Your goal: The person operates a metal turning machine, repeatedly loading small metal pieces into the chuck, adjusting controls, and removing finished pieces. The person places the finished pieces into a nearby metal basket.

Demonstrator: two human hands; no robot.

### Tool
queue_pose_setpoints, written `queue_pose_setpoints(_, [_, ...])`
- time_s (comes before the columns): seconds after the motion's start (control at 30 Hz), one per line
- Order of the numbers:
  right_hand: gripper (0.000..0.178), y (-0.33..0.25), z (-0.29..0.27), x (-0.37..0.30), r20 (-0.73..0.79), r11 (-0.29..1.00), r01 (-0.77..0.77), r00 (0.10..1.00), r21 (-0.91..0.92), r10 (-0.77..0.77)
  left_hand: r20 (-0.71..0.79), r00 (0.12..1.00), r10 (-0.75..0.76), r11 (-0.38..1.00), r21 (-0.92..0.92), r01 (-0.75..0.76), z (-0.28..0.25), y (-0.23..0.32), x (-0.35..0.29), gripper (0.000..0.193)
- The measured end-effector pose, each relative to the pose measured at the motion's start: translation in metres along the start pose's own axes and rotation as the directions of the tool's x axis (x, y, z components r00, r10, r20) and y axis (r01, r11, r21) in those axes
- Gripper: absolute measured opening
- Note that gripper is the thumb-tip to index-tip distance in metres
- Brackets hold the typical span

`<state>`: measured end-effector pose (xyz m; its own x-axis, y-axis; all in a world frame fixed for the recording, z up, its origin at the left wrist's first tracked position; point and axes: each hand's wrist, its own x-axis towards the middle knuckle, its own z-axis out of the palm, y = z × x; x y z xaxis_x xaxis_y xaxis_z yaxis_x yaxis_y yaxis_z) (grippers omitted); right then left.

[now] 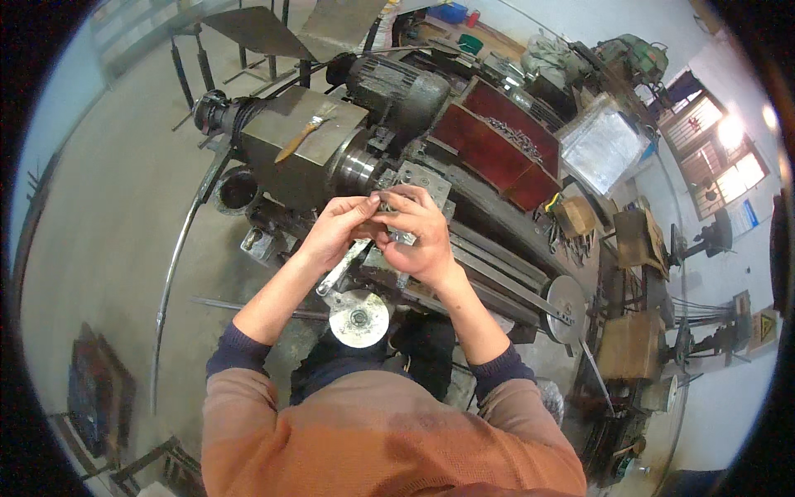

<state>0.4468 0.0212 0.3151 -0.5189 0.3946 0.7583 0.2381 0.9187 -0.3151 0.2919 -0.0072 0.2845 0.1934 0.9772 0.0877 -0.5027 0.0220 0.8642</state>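
Note:
My left hand [338, 234] and my right hand [420, 238] meet above a metal lathe, just in front of its bright round spindle nose [358, 170]. The fingers of both are bent and pressed together at the tips. Whatever lies between them is too small and covered to name. Beneath my hands is the tool slide, partly hidden, with a metal lever [338, 272] sticking out below. A pale round handwheel [358, 318] sits nearer to my body. On the grey headstock [277, 124] lies a paintbrush [300, 138] with a wooden handle.
Behind the lathe bed, a dark red tray [489, 153] holds many small metal parts [515, 137]. A motor [397, 91] stands behind the headstock. A long curved rod [170, 286] extends along the left. Rightward are a metal disc [567, 308], a cardboard box [575, 215] and loose tools [571, 244].

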Motion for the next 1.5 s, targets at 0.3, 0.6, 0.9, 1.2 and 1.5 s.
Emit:
queue_pose_setpoints(0.3, [0.026,0.021,-0.009,-0.006,0.317,0.984,-0.036,0.948,0.174,-0.021,0.1,0.988,-0.115,0.652,0.758,-0.001,-0.015,0.02,-0.008,0.034])
queue_pose_setpoints(0.6, [0.03,0.121,0.026,0.041,0.545,0.778,-0.477,0.556,-0.408,0.627,-0.246,0.898,0.365,-0.186,0.926,0.33,-0.134,0.114,-0.107,0.03])
queue_pose_setpoints(0.9, [0.03,0.139,0.048,0.035,0.613,0.87,-0.428,0.627,-0.244,0.481,-0.719,0.651,0.245,0.027,0.676,0.737,-0.197,0.094,-0.233,0.032])
queue_pose_setpoints(1.2, [0.02,0.12,0.045,0.042,0.512,0.811,-0.487,0.631,-0.325,0.584,-0.701,0.607,0.374,-0.486,0.41,0.772,-0.29,0.103,-0.216,0.024])
queue_pose_setpoints(1.5, [0.022,0.117,0.051,0.051,0.51,0.806,-0.452,0.625,-0.381,0.591,-0.758,0.636,0.146,-0.641,0.417,0.645,-0.345,0.166,-0.176,0.021])
